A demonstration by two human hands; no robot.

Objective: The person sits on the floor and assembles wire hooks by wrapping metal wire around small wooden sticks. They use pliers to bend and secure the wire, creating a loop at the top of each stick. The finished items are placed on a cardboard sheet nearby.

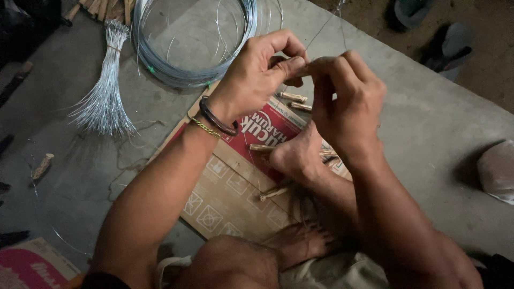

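Note:
My left hand [257, 69] and my right hand [345, 99] meet above a flattened cardboard sheet [225, 198]. Both pinch a small light piece, apparently a short wooden stick, between thumbs and fingertips. A thin wire [321, 29] runs up from the pinch toward the far edge. My left wrist carries a dark bangle and a thin chain. My bare foot [294, 155] rests on the cardboard, with short wooden sticks [292, 97] lying around it.
A large coil of silver wire [187, 69] lies on the concrete floor at the top. A tied bundle of cut wires [104, 101] fans out at left. Sandals [450, 45] sit top right, a stone [498, 171] at right, and another box [32, 265] bottom left.

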